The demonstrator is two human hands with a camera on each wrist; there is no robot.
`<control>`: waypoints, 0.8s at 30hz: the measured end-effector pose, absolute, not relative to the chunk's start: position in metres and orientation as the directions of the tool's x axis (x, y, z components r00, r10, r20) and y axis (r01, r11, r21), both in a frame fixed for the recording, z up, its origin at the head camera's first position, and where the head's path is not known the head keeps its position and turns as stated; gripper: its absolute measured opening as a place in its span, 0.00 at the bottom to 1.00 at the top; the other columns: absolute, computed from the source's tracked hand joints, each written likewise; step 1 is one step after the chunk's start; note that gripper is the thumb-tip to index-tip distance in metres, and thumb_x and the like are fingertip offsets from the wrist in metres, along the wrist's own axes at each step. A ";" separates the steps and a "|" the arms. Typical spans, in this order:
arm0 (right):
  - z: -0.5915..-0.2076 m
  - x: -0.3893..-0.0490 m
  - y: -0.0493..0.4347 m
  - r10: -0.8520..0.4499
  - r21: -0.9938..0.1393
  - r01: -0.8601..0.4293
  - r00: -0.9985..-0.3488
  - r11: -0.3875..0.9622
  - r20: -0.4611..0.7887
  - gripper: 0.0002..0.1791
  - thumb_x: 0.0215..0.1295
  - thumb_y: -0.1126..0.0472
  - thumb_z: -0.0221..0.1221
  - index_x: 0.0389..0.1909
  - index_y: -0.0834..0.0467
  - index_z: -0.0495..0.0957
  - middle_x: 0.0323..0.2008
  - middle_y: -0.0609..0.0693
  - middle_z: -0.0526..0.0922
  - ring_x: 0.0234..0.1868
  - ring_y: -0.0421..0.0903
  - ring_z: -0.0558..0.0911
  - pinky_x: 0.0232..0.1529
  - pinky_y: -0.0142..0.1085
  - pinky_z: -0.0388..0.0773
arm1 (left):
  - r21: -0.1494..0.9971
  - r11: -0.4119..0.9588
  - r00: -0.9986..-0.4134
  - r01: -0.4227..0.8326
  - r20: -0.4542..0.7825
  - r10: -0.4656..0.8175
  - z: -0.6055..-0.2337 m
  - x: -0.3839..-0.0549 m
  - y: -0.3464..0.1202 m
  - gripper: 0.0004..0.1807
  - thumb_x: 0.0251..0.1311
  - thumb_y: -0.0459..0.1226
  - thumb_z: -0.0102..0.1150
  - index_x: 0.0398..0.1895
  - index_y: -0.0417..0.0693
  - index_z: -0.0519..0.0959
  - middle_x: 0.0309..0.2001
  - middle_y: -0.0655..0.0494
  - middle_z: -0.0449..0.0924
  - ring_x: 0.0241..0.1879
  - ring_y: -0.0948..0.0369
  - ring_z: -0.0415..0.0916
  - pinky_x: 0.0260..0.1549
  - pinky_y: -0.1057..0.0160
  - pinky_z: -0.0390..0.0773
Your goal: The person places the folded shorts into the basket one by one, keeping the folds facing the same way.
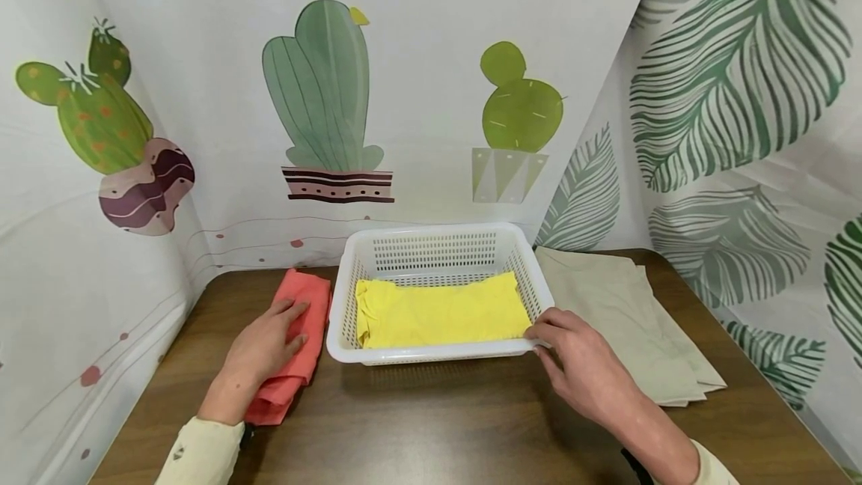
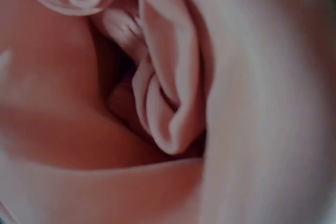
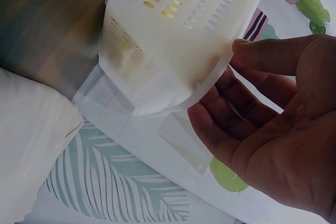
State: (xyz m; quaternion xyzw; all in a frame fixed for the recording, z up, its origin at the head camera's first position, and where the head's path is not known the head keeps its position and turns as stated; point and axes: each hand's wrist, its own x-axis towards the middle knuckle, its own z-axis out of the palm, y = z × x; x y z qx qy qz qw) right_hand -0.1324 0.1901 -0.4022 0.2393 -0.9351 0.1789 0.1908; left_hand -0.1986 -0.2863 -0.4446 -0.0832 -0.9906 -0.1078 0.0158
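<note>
At the head view's middle stands a white perforated plastic basket (image 1: 431, 355), with a folded yellow cloth (image 1: 441, 313) lying inside it. My right hand (image 1: 586, 365) holds the basket's near right corner. In the right wrist view, the thumb and fingertips (image 3: 242, 46) of that hand meet at the basket rim (image 3: 218, 74). To the left of the basket is a folded red cloth (image 1: 313, 346), where my left hand (image 1: 266, 343) rests with its fingers lightly bent on top. Blurred pinkish fabric (image 2: 173, 66) fills the left wrist view and hides the left hand there.
Folded beige cloth (image 1: 606, 313) lies on the brown wooden table (image 1: 431, 425), right of the basket. A white curtain (image 1: 431, 81) printed with cacti and leaves hangs right behind the table and along its sides.
</note>
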 end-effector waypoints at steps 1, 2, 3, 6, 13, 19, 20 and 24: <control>-0.402 -0.132 0.190 -0.379 -0.243 -0.515 -0.814 0.822 0.441 0.14 0.55 0.75 0.75 0.39 0.57 0.90 0.40 0.45 0.83 0.42 0.42 0.81 0.44 0.40 0.85 | 0.210 0.963 -0.986 0.166 0.047 0.160 -0.444 -0.198 -0.286 0.37 0.64 0.38 0.73 0.75 0.39 0.73 0.73 0.29 0.67 0.68 0.33 0.71 0.61 0.32 0.76; -0.402 -0.132 0.190 -0.379 -0.243 -0.514 -0.815 0.823 0.439 0.14 0.55 0.75 0.75 0.40 0.57 0.90 0.40 0.45 0.83 0.42 0.42 0.81 0.44 0.40 0.85 | 0.211 0.964 -0.987 0.162 0.044 0.156 -0.444 -0.197 -0.286 0.37 0.64 0.38 0.73 0.75 0.39 0.73 0.73 0.29 0.67 0.68 0.33 0.71 0.60 0.32 0.76; -0.401 -0.132 0.190 -0.379 -0.243 -0.513 -0.815 0.823 0.437 0.14 0.55 0.75 0.75 0.40 0.58 0.90 0.40 0.45 0.83 0.42 0.42 0.81 0.45 0.40 0.85 | 0.212 0.964 -0.987 0.160 0.042 0.154 -0.444 -0.197 -0.286 0.37 0.64 0.38 0.74 0.75 0.39 0.73 0.73 0.29 0.67 0.68 0.33 0.71 0.60 0.32 0.76; -0.401 -0.132 0.190 -0.379 -0.244 -0.510 -0.819 0.825 0.432 0.14 0.55 0.75 0.75 0.40 0.58 0.90 0.40 0.45 0.83 0.43 0.42 0.81 0.45 0.40 0.85 | 0.214 0.964 -0.988 0.156 0.040 0.151 -0.444 -0.194 -0.285 0.37 0.64 0.38 0.74 0.74 0.39 0.73 0.73 0.29 0.68 0.68 0.33 0.72 0.60 0.32 0.76; -0.401 -0.131 0.191 -0.377 -0.246 -0.510 -0.819 0.824 0.432 0.14 0.55 0.75 0.75 0.40 0.57 0.90 0.40 0.44 0.83 0.42 0.41 0.81 0.44 0.40 0.85 | 0.217 0.961 -0.984 0.170 0.093 0.153 -0.446 -0.186 -0.283 0.35 0.63 0.38 0.75 0.72 0.39 0.75 0.70 0.29 0.71 0.64 0.34 0.76 0.56 0.33 0.79; -0.403 -0.133 0.191 -0.384 -0.244 -0.523 -0.808 0.817 0.446 0.14 0.55 0.75 0.75 0.39 0.57 0.90 0.40 0.44 0.83 0.42 0.41 0.81 0.45 0.39 0.85 | 0.211 0.962 -0.980 0.174 0.130 0.149 -0.448 -0.180 -0.281 0.34 0.61 0.39 0.77 0.69 0.39 0.77 0.67 0.31 0.75 0.60 0.36 0.79 0.53 0.34 0.81; -0.403 -0.133 0.191 -0.386 -0.242 -0.525 -0.806 0.816 0.448 0.14 0.55 0.75 0.75 0.39 0.57 0.90 0.40 0.44 0.83 0.42 0.41 0.81 0.45 0.39 0.85 | 0.209 0.963 -0.981 0.172 0.128 0.147 -0.449 -0.180 -0.281 0.34 0.61 0.39 0.77 0.69 0.39 0.77 0.67 0.31 0.75 0.60 0.36 0.79 0.53 0.33 0.81; -0.403 -0.134 0.192 -0.390 -0.237 -0.531 -0.801 0.814 0.454 0.14 0.55 0.75 0.75 0.39 0.57 0.90 0.40 0.44 0.83 0.43 0.41 0.81 0.45 0.39 0.85 | 0.205 0.965 -0.982 0.165 0.126 0.141 -0.449 -0.177 -0.280 0.35 0.60 0.41 0.78 0.69 0.39 0.78 0.66 0.32 0.75 0.57 0.36 0.81 0.50 0.34 0.82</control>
